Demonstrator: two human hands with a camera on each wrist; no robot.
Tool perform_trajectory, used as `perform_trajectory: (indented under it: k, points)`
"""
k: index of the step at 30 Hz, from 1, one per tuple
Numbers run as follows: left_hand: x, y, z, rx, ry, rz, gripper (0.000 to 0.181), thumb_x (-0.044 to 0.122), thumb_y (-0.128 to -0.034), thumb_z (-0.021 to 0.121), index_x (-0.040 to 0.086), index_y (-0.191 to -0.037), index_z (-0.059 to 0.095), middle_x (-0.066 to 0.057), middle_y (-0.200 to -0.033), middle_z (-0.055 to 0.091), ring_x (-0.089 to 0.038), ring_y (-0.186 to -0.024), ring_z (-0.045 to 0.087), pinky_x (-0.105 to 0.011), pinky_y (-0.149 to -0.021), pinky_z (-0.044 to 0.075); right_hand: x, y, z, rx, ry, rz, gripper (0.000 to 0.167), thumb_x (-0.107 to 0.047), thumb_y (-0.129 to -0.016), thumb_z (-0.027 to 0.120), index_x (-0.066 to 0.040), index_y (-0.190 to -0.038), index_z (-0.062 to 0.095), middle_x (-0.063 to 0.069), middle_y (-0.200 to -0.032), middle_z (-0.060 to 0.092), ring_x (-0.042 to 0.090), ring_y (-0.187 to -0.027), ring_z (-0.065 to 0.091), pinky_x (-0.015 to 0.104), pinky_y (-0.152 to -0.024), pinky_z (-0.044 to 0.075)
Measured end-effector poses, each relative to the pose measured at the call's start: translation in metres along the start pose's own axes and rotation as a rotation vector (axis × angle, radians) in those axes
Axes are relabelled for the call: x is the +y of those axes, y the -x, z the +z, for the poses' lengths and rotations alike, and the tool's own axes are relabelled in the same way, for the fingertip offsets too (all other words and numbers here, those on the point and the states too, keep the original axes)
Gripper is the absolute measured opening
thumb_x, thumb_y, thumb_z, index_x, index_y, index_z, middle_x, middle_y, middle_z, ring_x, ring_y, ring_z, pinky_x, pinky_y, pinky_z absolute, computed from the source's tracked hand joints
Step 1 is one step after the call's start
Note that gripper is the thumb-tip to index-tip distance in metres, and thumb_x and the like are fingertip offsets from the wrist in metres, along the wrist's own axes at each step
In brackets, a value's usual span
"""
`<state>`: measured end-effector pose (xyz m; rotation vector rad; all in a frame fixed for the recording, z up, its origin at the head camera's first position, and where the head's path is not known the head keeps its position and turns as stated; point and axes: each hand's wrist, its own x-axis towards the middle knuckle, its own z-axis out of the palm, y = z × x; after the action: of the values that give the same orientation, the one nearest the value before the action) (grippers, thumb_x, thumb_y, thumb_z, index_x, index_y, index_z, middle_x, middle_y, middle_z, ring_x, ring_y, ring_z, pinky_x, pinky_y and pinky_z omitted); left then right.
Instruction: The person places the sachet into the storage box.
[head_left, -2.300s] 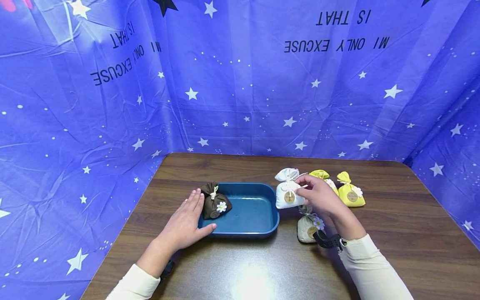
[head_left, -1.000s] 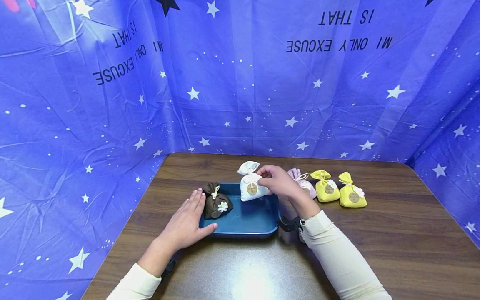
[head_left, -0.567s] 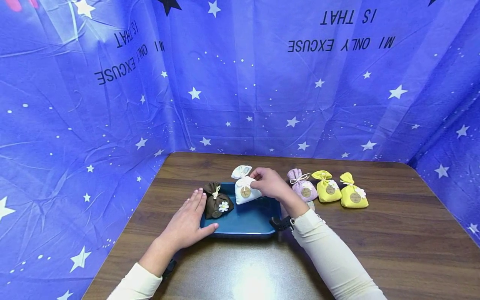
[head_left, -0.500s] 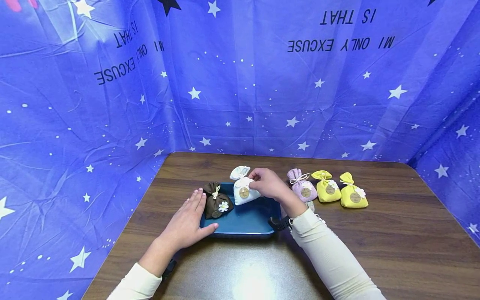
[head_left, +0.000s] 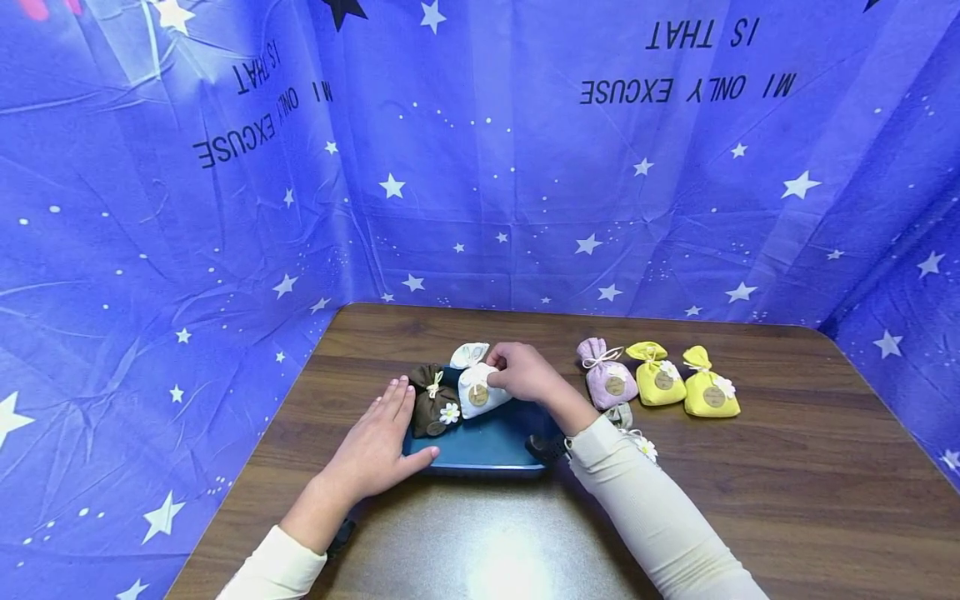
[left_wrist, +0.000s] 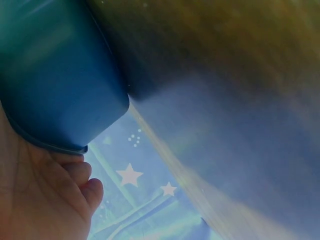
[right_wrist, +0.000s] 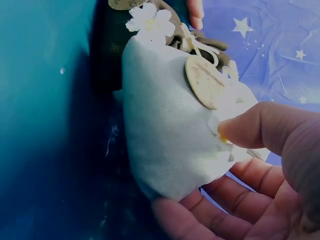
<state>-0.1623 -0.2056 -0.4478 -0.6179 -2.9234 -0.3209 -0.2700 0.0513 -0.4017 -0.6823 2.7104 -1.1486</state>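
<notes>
A person's right hand pinches a white sachet between thumb and curled fingers, over the left half of a blue tray; whether the sachet rests on the tray floor cannot be told. Just beside it, at the tray's left end, leans a brown sachet with a white daisy and a pale cord. The left hand lies with fingers extended along the tray's left end, thumb spread toward the near rim, gripping nothing. The white sachet bears a tan tag, its lettering too blurred to read. To the right of the tray stand a pink sachet and two yellow sachets, each with a round tag whose print is too small to make out; a grey sachet, nearer the tray's right end, is partly hidden by the right sleeve. Beyond the tray, a blue star-patterned curtain carries black capitals, upside down: "MI ONLY EXCUSE" and "IS THAT," printed twice.
</notes>
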Motion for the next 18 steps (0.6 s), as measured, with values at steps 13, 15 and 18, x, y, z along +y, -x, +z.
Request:
perform_trajectory:
  k: [13,15,18]
  points:
    - [0.0005,0.0001,-0.0011,0.006,0.001,0.003,0.1,0.062,-0.0889,0.06,-0.012,-0.149,0.03,-0.028,-0.158,0.024,-0.037,-0.148,0.019,-0.05,-0.117,0.024,-0.0057,0.0006,0.0067,-0.033,0.195,-0.097,0.014,0.0,-0.071,0.071,-0.005,-0.081,0.063,0.003,-0.073,0.054,0.014,-0.068,0.047,0.027,-0.059,0.039]
    - [0.0005,0.0003,-0.0009,0.004,-0.002,0.002,0.101,0.063,-0.0889,0.059,-0.012,-0.15,0.03,-0.028,-0.158,0.023,-0.037,-0.148,0.019,-0.05,-0.117,0.024,-0.0055,0.0006,0.0074,-0.04,0.233,-0.115,0.014,0.0,-0.071,0.072,-0.005,-0.081,0.063,0.006,-0.075,0.055,0.015,-0.07,0.046,0.028,-0.061,0.039]
    - [0.0008,0.0005,-0.0005,0.002,-0.002,0.002,0.101,0.064,-0.0891,0.057,-0.012,-0.15,0.03,-0.028,-0.158,0.023,-0.037,-0.148,0.019,-0.05,-0.117,0.024,-0.0046,0.0007,0.0076,-0.045,0.252,-0.13,0.015,-0.001,-0.071,0.073,-0.005,-0.082,0.064,0.009,-0.078,0.057,0.016,-0.072,0.047,0.029,-0.063,0.041]
